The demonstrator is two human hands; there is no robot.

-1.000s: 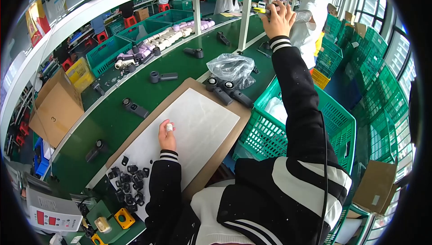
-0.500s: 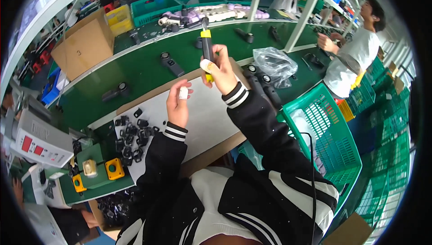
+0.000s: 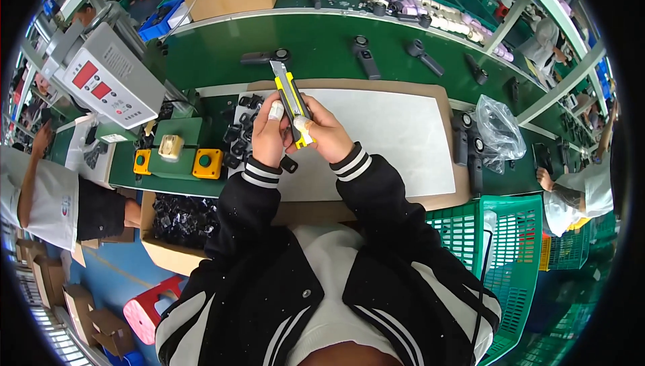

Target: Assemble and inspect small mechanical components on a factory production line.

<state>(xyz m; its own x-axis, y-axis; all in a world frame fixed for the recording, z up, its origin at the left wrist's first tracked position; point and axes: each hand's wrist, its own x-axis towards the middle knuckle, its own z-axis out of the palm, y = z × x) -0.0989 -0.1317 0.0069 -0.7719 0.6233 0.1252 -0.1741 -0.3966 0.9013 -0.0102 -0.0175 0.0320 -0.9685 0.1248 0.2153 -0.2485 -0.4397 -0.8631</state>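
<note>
A yellow-and-black utility knife (image 3: 290,100) points away from me, its blade out at the far end. My right hand (image 3: 327,133) grips the handle from the right, with the thumb on its near part. Against the handle's left side, the fingers of my left hand (image 3: 269,136) are closed, partly hidden behind it. White covers wrap a digit on each hand. Small black plastic parts (image 3: 236,136) lie in a heap beside my left hand. Under both hands spreads a white sheet (image 3: 396,141) on cardboard.
A grey machine with red displays (image 3: 111,77) and yellow button boxes (image 3: 207,164) stand left. Dark handheld devices (image 3: 365,57) lie along the green bench. At right are a clear plastic bag (image 3: 498,136) and a green crate (image 3: 514,278). Co-workers are at both sides.
The view has swung left. My left hand, apart and empty before, has closed on the knife beside my right hand. The knife has come nearer to me.
</note>
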